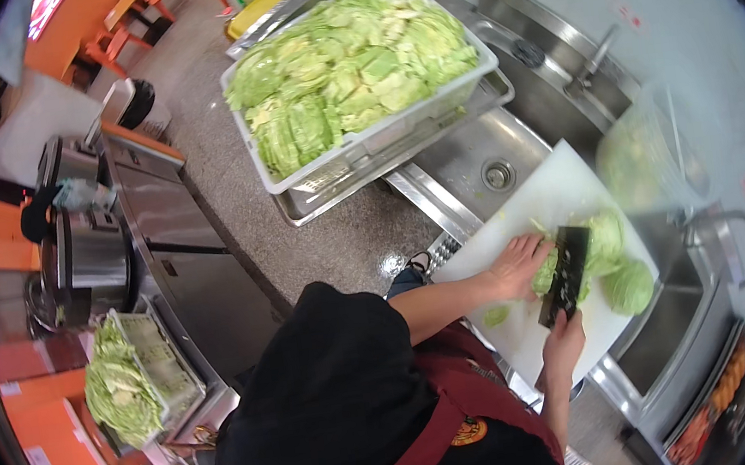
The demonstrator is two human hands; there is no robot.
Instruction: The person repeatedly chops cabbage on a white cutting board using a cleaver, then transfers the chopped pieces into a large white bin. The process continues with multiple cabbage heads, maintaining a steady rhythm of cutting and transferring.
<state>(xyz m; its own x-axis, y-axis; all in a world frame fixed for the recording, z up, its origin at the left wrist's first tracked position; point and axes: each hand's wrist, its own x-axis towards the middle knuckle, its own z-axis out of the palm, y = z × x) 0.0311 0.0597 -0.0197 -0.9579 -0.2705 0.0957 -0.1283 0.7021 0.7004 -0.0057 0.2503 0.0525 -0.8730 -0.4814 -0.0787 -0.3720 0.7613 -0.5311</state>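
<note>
A white cutting board (513, 243) lies across the sink, with several cabbage pieces on it. My right hand (565, 338) grips the handle end of a dark, wide-bladed cleaver (566, 273), whose blade has bits stuck to it. Left of the blade, my left hand (521, 264) rests on a cut piece of cabbage (545, 275), its fingers spread near the cleaver. On the blade's other side lie a larger cabbage portion (604, 242) and a rounded cabbage piece (628, 287). A small leaf piece (496, 315) lies at the board's near left part.
A white crate (362, 146) heaped with cabbage leaves stands over a metal tray at the sink's far side. A steel faucet (599, 58) and a clear container (646, 157) are beyond the board. Another container of cabbage (123, 392) sits on the left counter. A steel basin (663, 329) adjoins the board.
</note>
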